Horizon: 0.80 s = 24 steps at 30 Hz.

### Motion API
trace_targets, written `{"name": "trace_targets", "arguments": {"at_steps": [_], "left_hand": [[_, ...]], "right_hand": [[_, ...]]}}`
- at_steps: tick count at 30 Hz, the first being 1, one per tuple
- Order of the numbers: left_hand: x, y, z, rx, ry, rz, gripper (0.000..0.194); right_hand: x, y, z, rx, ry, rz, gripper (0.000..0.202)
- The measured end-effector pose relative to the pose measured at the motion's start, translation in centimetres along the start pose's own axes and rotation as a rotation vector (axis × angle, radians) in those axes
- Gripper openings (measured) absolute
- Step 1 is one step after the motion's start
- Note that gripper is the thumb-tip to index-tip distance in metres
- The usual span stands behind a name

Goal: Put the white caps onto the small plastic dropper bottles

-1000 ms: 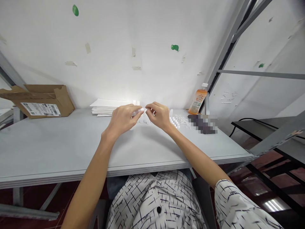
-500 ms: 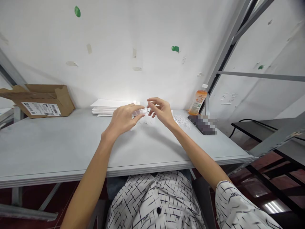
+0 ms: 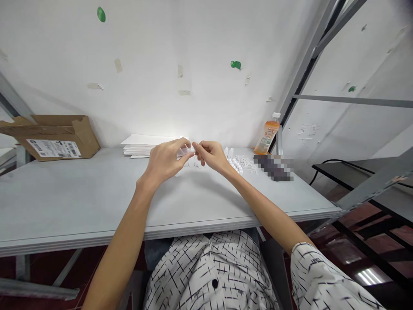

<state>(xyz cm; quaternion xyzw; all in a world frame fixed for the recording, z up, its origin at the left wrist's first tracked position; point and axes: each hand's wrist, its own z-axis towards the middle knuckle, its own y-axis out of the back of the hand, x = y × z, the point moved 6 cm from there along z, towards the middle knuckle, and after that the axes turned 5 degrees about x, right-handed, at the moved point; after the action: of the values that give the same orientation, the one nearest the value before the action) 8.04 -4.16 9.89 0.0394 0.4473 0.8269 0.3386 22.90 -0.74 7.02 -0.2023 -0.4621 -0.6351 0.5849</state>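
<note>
Between thumb and fingers, my left hand (image 3: 166, 160) holds a small clear plastic tube (image 3: 183, 151) lying roughly level, its end pointing right. My right hand (image 3: 211, 156) is closed at that end, thumb and forefinger pinched together; whatever they grip is too small to make out. Several small white plastic pieces (image 3: 194, 163) lie on the table below and behind the hands. Just right of my right hand are a cluster of small white caps (image 3: 237, 164) and a heap of thin white strips (image 3: 248, 163).
A grey table (image 3: 80, 193) runs along a white wall. An open cardboard box (image 3: 61, 142) stands at the left, and a stack of white sheets (image 3: 138, 146) lies behind my left hand. To the right are an orange drink bottle (image 3: 267, 134) and a blurred dark flat object (image 3: 273, 167).
My right hand has moved slightly down and left to the tube's end, and its fingers have curled in. The left hand keeps hold of the tube, nearly still.
</note>
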Motion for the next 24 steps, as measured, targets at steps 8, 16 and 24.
{"name": "trace_targets", "arguments": {"at_steps": [8, 16, 24], "left_hand": [[-0.16, 0.00, 0.05, 0.006, -0.029, -0.026, 0.023], [0.00, -0.22, -0.01, 0.005, -0.041, -0.037, 0.023], [-0.16, -0.27, 0.07, 0.008, -0.052, -0.095, 0.030]], "right_hand": [[-0.40, -1.18, 0.03, 0.143, -0.080, 0.246, 0.054], [-0.19, -0.56, 0.11, 0.089, -0.084, 0.247, 0.055], [0.13, -0.72, 0.23, 0.126, -0.048, 0.277, 0.056]]}}
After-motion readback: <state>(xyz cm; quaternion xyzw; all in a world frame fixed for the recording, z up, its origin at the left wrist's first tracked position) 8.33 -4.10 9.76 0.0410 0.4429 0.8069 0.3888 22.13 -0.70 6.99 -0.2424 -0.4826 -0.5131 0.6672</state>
